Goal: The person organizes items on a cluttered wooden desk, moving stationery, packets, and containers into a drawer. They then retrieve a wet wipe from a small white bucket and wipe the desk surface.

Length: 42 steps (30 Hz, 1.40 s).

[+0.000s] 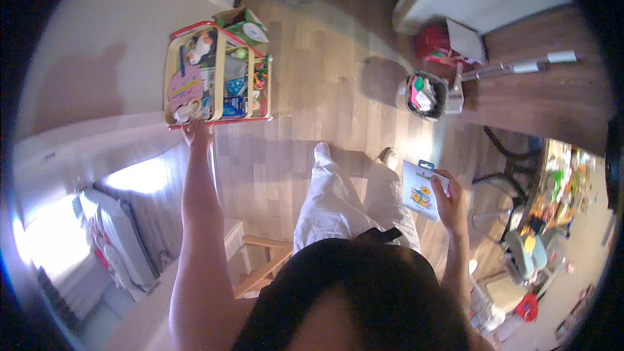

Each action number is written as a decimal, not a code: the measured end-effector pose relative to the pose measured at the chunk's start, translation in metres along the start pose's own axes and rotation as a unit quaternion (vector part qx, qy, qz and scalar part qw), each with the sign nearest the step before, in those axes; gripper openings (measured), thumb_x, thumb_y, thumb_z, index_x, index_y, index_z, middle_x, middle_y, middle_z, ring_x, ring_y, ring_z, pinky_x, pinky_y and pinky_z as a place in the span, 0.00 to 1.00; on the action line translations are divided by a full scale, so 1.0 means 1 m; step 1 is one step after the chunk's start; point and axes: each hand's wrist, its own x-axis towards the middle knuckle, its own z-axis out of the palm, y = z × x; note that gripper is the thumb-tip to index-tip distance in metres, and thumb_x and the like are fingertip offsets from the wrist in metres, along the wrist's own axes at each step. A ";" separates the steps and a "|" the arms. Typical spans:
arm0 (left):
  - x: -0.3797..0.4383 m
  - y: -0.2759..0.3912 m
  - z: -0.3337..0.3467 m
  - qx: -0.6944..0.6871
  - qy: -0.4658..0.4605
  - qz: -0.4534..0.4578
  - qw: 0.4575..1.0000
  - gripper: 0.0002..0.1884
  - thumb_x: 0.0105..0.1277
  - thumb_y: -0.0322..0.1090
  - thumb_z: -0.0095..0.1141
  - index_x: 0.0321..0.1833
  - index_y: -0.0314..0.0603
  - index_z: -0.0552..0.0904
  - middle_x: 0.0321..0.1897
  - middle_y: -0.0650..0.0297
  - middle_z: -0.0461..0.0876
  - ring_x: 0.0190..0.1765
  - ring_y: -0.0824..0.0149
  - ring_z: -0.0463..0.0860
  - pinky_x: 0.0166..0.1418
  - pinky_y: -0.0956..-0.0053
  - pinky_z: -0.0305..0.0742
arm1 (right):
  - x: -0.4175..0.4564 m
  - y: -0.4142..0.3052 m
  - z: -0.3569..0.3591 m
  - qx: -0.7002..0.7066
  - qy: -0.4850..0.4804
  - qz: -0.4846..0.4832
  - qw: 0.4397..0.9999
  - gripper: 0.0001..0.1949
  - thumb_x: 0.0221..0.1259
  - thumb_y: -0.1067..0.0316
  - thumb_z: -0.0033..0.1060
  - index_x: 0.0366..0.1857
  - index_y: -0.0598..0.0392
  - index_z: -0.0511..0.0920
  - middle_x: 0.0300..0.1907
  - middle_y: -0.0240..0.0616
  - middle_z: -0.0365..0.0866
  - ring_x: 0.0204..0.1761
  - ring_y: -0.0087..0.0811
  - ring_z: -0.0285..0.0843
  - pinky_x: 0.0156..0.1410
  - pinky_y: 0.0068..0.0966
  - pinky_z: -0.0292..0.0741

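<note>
My left hand (196, 131) reaches to the near left corner of a cream shelf cart with red edges (220, 70). Its fingers are at a small pale item there; whether they grip it is not clear. Beside them on the top shelf lies a pink sheet or packet (185, 88), with an orange and white figure (201, 48) farther back. Blue packets (235, 107) sit on a lower shelf. My right hand (449, 195) holds a flat white package with printed yellow flowers (420, 194) and a green hanging tab, thumb on its face.
A filled waste bin (428, 97) stands at the right, near a red bag (431, 44). A green box (248, 29) is behind the cart. Dark chair legs (509, 175) and a cluttered desk (555, 190) lie at the right. A wooden frame (265, 268) is by my legs.
</note>
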 end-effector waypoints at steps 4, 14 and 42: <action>0.038 -0.013 0.026 0.101 0.135 0.088 0.982 0.25 0.58 0.38 0.64 0.61 0.53 0.81 0.64 0.62 0.80 0.67 0.61 0.78 0.67 0.55 0.68 | -0.046 0.011 0.018 0.015 0.066 0.016 0.998 0.14 0.76 0.64 0.54 0.52 0.66 0.79 0.40 0.40 0.86 0.42 0.23 0.82 0.47 0.23 0.78; 0.042 0.001 0.054 -0.041 0.073 0.165 0.983 0.40 0.65 0.47 0.61 0.70 0.19 0.65 0.72 0.36 0.65 0.76 0.42 0.62 0.81 0.56 0.55 | -0.174 0.080 0.008 0.108 0.174 0.125 0.971 0.13 0.76 0.66 0.55 0.54 0.64 0.77 0.45 0.38 0.85 0.48 0.23 0.80 0.54 0.23 0.76; -0.429 0.523 -0.009 -0.279 0.076 0.503 0.814 0.39 0.69 0.46 0.53 0.69 0.16 0.55 0.51 0.31 0.81 0.56 0.38 0.81 0.63 0.54 0.74 | -0.545 0.322 -0.044 0.323 0.369 0.173 0.854 0.12 0.73 0.66 0.58 0.53 0.60 0.78 0.42 0.29 0.83 0.42 0.16 0.76 0.48 0.17 0.73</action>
